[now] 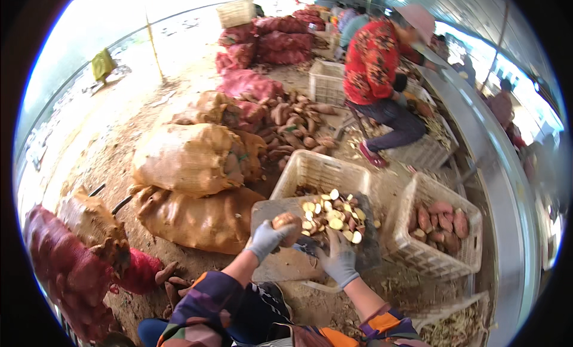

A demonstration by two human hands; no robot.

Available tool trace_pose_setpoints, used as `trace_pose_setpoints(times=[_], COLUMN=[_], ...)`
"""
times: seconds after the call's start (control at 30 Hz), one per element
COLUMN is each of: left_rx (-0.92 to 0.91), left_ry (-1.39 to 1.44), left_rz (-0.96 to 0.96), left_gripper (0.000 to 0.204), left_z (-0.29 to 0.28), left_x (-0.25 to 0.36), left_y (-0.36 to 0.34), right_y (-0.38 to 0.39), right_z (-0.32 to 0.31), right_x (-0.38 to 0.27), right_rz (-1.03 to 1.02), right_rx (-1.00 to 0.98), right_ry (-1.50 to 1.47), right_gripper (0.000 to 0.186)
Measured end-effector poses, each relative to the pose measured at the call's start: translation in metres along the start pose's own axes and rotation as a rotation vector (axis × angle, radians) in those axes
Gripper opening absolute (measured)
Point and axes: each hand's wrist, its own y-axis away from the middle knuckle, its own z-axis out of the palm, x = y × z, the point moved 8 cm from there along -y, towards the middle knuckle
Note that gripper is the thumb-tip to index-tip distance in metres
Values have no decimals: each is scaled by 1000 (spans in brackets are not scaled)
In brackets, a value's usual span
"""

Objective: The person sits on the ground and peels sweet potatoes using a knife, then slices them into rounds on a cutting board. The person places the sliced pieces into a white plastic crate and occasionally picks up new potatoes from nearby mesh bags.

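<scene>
My left hand [266,238], in a grey glove, is closed around a brownish sweet potato [287,227] above the left part of a board [277,264]. In my right hand [339,260], also gloved, is what looks like a knife [307,245]; its dark blade points left toward the sweet potato, and its handle is hidden by my fingers. Just beyond my right hand, cut sweet potato pieces [335,218] with pale yellow faces lie heaped on the board. The board rests against a cream plastic crate [319,168].
A crate of reddish sweet potatoes [440,224] stands to the right. Orange mesh sacks [185,162] and a red mesh sack [65,275] lie left. Loose sweet potatoes [295,123] are piled ahead. A co-worker [376,66] sits beside another crate, near a long metal rail [477,126].
</scene>
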Motion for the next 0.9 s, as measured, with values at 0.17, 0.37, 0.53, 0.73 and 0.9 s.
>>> trace_pose_setpoints(times=[0.17,0.37,0.53,0.73,0.9], left_rx=[-381,-316,179,729,1309], left_ry=[96,183,749,1093,1318], left_rz=[217,275,219,17,-280], left_gripper=[57,58,53,47,23], left_z=[49,-17,-172,-303,-281], left_x=[29,92,8,-254,-435], left_y=[30,81,99,183,237], right_y=[-3,-1,12,-32,-12], right_z=[44,-34,-165,-85,45], right_x=[-9,87,250,158,39], right_rz=[187,285,600,527,-155], right_rx=[-3,107,875,431,-249], right_ry=[-1148,-1653,-1550,-864,336], right_gripper=[82,55,62,58,41])
